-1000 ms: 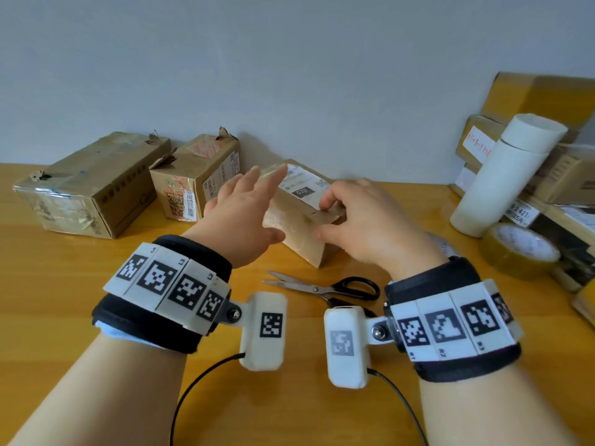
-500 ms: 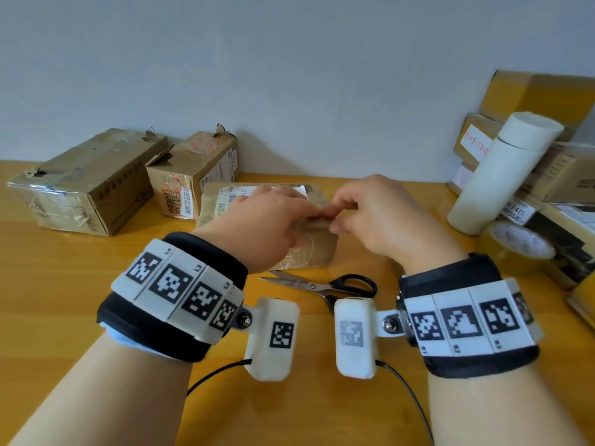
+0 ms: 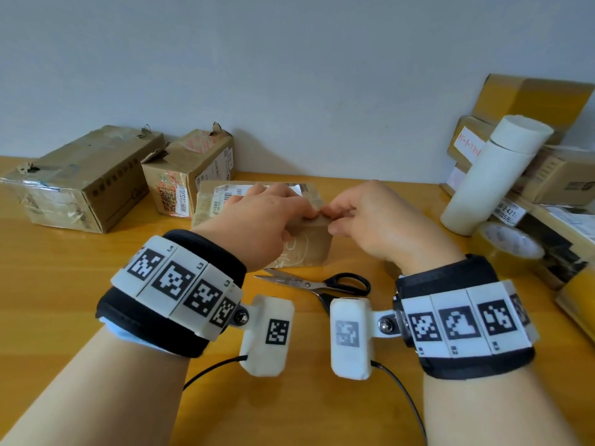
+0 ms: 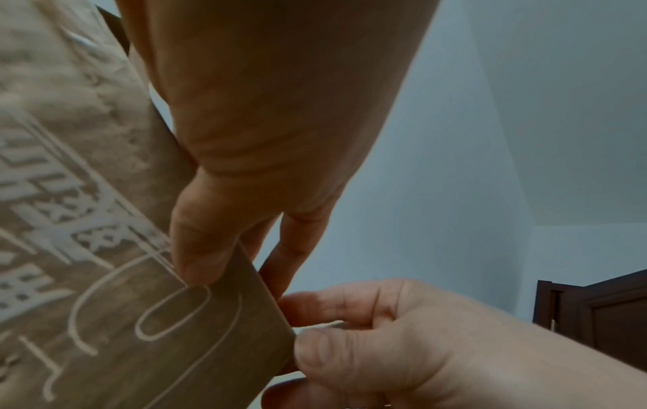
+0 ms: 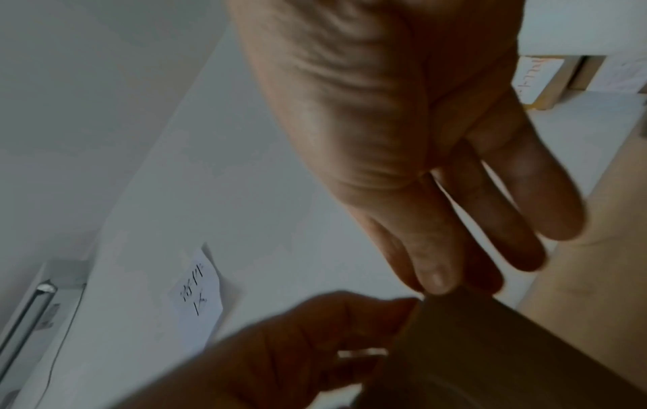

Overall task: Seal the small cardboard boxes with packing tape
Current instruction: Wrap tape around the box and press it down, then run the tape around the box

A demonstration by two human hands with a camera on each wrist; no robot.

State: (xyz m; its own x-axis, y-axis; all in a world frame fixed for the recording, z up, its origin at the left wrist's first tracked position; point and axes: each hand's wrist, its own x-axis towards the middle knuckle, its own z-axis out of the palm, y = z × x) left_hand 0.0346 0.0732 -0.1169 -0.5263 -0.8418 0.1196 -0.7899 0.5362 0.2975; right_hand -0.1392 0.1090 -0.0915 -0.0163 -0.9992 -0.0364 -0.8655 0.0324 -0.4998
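We have the box (image 3: 309,243) on the table (image 3: 64,284), just in front of us and near the wall, lying flat with its labelled face up. Our left hand (image 3: 260,220) grips its near top corner: in the left wrist view the thumb (image 4: 199,249) presses on the printed front face and the fingers curl over the edge behind it. Our right hand (image 3: 370,220) meets the same corner from the other side, thumb and forefinger pinching at the edge. Whether they pinch a flap, a tape end or only the cardboard, we cannot tell.

We judge this box to be at its start. No fresh strip shows across its top, and neither hand holds a roll. The tape (image 3: 508,249) sits well off to the right, beside the white tube (image 3: 489,175), and the scissors (image 3: 318,283) lie closed just this side of the box, untouched.

Against the wall to the left stand two more boxes, a long one (image 3: 80,181) and a smaller one (image 3: 186,175). Both have glossy old tape and torn corners, so we cannot say whether they count as sealed. A stack of boxes (image 3: 531,101) waits on the right.

What is left, as we read it: hold the flaps shut here, fetch the tape, lay a strip, cut it, then go on to the others.
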